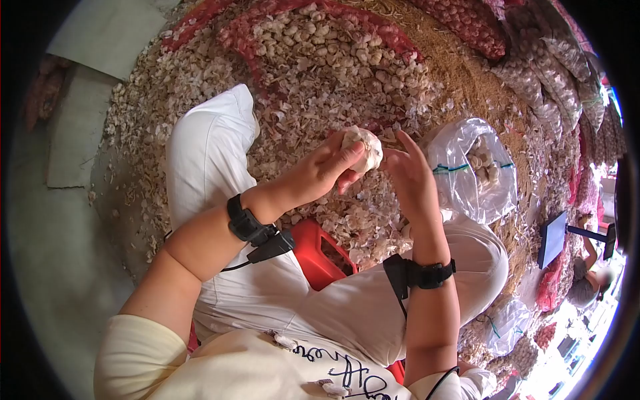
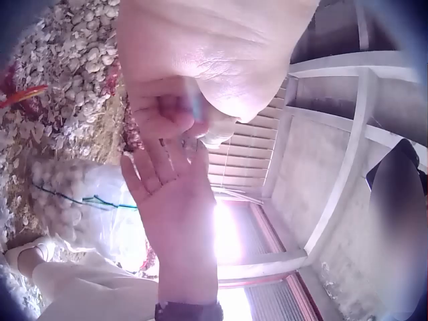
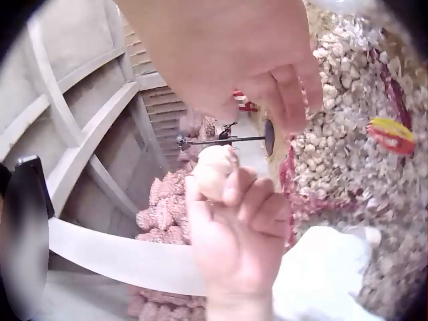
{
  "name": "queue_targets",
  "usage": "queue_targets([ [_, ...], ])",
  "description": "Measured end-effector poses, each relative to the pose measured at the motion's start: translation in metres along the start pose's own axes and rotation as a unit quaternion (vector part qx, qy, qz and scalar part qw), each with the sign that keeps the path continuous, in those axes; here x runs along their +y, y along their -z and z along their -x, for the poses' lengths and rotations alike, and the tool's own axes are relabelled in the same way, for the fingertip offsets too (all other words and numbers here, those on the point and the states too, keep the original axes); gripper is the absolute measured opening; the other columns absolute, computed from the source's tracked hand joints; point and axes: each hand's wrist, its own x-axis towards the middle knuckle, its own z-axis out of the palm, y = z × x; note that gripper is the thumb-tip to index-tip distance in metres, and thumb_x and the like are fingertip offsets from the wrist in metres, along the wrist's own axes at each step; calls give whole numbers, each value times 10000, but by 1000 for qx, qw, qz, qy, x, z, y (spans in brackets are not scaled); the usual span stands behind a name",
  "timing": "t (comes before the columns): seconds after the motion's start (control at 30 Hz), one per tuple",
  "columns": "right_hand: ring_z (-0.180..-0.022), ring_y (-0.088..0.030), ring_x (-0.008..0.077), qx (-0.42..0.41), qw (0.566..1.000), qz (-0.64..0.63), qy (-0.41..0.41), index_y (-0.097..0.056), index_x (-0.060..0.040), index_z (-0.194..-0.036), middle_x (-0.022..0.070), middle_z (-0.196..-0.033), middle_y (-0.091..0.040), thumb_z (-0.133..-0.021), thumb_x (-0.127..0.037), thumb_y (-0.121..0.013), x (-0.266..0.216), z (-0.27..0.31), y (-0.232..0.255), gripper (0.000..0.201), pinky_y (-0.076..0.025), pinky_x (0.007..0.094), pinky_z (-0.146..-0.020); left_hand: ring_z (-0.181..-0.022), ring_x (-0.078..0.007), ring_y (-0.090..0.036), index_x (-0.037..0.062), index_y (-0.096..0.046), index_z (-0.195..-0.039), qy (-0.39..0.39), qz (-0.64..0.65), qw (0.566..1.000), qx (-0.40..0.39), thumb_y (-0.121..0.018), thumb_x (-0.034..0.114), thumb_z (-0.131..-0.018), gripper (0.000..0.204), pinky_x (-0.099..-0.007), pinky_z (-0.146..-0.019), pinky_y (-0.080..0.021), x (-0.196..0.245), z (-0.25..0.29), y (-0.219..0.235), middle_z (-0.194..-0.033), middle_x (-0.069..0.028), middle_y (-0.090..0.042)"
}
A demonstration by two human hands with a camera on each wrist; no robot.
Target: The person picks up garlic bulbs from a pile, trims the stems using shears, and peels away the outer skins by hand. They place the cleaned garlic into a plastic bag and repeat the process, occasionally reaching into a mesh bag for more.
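Observation:
My left hand grips a whitish garlic bulb, its thumb across the near side. In the right wrist view the bulb sits at the fingertips of the left hand. Just to its right in the head view is my right hand, palm turned toward the bulb, fingers mostly straight, fingertips close to it. The left wrist view shows the right hand with its fingers extended and spread; there the left hand hides most of the bulb.
Loose garlic skins cover the floor, with a heap of bulbs behind. A clear plastic bag holding garlic stands by the right knee. Between the legs is a red plastic container. Full net sacks line the right side.

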Motion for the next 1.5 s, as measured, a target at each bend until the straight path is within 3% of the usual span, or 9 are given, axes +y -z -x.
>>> queue_targets([
  [0.07, -907, -599, 136, -42, 977, -205, -42, -312, 40, -1424, 128, -1118, -610, -994, -248, -518, -30, 7, 3, 557, -485, 256, -795, -637, -56, -430, 65, -418, -1304, 29, 0, 999, 18, -416, 386, -1017, 431, -213, -576, -383, 2, 0, 0, -848, -3, -521],
  [0.23, -883, -590, 130, -68, 962, -264, 11, -335, 42, -1411, 117, -1116, -592, -987, -231, -534, -44, 21, -19, 543, -491, 257, -772, -935, -111, -535, 52, -370, -1377, -122, -114, 985, -38, -440, 385, -1007, 503, -266, -838, -456, 3, -1, -4, -1060, -49, -543],
  [0.33, -877, -584, 120, -77, 967, -241, 16, -338, 40, -1412, 104, -1128, -585, -986, -215, -535, -43, 24, -17, 534, -493, 254, -766, -1068, -140, -515, 42, -320, -1418, -104, -98, 988, -62, -444, 365, -1008, 536, -296, -948, -419, 8, 2, -6, -1148, -69, -526],
  [0.47, -859, -577, 111, -108, 957, -269, -21, -380, 44, -1369, 79, -1106, -586, -989, -199, -528, -40, 28, -16, 475, -486, 248, -754, -1054, -136, -521, 33, -264, -1452, -156, -182, 969, -60, -433, 362, -1012, 574, -290, -936, -424, 3, 0, -3, -1156, -66, -524],
  [0.57, -840, -572, 107, -100, 954, -282, -23, -409, 46, -1336, 67, -1073, -587, -993, -198, -519, -41, 30, -16, 434, -478, 246, -743, -1057, -143, -527, 32, -216, -1473, -67, -126, 983, -112, -426, 373, -1013, 610, -293, -936, -428, 12, 5, -3, -1195, -76, -518],
  [0.87, -805, -570, 110, -102, 946, -304, -33, -447, 35, -1287, 62, -1014, -581, -1009, -248, -483, -42, 32, -15, 399, -471, 243, -728, -1114, -169, -559, 35, -424, -1385, -92, -230, 967, -52, -431, 406, -1004, 532, -316, -946, -444, 12, 4, -1, -1202, -80, -591],
  [1.27, -785, -563, 148, -131, 884, -447, -45, -433, 23, -1301, 78, -1009, -572, -1015, -319, -435, -48, 32, -8, 446, -506, 360, -803, -678, -20, -452, 40, -509, -1319, -53, 16, 998, -9, -401, 284, -1034, 390, -189, -595, -400, 3, -1, 1, -978, 9, -590],
  [1.37, -797, -564, 151, -132, 883, -450, -31, -400, 22, -1335, 86, -1072, -560, -1009, -320, -449, -51, 33, -6, 475, -502, 367, -821, -805, -68, -543, 31, -545, -1278, 23, -15, 999, 37, -413, 299, -1029, 389, -233, -728, -462, -2, -6, 8, -1029, -14, -603],
  [1.5, -801, -567, 152, -128, 885, -446, -29, -385, 21, -1349, 90, -1100, -559, -1007, -316, -457, -48, 32, -2, 486, -495, 356, -821, -1157, -181, -500, 34, -451, -1368, -125, -132, 983, 18, -469, 459, -976, 579, -342, -1017, -377, -5, -7, 7, -1307, -104, -513],
])
